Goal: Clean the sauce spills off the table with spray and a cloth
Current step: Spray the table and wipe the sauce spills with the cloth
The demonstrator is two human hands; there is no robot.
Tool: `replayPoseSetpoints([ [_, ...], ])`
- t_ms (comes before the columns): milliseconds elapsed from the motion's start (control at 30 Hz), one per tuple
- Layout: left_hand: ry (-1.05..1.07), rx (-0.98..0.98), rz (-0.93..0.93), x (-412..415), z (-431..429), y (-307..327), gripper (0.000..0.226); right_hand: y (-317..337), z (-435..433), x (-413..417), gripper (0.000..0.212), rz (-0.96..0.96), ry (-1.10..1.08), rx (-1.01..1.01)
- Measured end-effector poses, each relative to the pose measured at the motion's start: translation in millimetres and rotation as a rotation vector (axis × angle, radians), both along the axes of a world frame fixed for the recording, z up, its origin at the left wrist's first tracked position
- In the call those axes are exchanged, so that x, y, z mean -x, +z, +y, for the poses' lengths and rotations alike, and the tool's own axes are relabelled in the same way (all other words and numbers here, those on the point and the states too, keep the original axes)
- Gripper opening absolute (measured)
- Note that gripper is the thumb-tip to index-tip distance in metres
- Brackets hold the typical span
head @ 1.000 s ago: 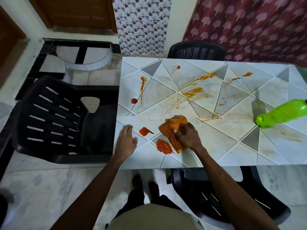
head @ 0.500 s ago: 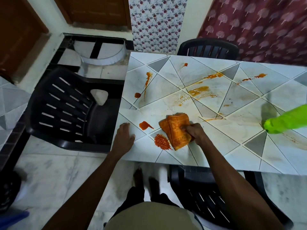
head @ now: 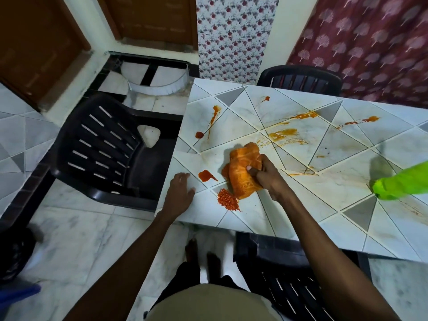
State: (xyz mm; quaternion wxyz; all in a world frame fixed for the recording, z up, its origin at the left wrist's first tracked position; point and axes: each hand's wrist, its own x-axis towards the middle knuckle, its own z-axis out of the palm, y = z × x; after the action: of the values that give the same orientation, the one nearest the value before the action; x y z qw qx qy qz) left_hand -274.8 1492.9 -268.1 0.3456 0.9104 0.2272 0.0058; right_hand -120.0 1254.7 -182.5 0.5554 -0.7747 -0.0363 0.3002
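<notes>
A khaki-tan top [head: 208, 304] covers the torso, over black trousers [head: 183, 276]. The forearms [head: 129, 258] are bare down to the left hand [head: 179, 193] and right hand [head: 266, 179]. The feet [head: 191, 250] are too dim to tell footwear.

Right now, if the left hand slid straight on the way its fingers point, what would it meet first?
Probably the small round red sauce drop: the left hand would cross only bare white tiled table before it, passing beside the larger red sauce puddle.

Open surface [head: 301, 205] is left between cloth [head: 243, 172] and green bottle [head: 403, 181] (lying at the right edge); chairs [head: 111, 149] crowd the sides.
</notes>
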Motion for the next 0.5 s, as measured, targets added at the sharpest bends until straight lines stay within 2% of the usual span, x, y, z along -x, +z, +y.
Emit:
replayPoseSetpoints([
  [100, 0.003, 0.027, -0.094, 1.3, -1.6, 6.3, 0.045, 7.3, 5.3, -1.4, 0.056, 0.132, -0.078, -0.15],
  [233, 0.09, 0.19, -0.174, 5.4, 6.5, 18.7, 0.033, 17.0, 25.6, -0.8, 0.06, 0.333, -0.113, -0.32],
  [333, 0.265, 0.397, -0.193, 19.7, 26.5, 36.3, 0.022, 28.6, 60.7, 14.4, 0.048, 0.439, -0.039, -0.388],
  [500, 0.487, 0.563, -0.303, 91.7, 82.5, 54.8, 0.015, 27.3, 151.6, 64.8, 0.061, 0.525, 0.169, -0.351],
])
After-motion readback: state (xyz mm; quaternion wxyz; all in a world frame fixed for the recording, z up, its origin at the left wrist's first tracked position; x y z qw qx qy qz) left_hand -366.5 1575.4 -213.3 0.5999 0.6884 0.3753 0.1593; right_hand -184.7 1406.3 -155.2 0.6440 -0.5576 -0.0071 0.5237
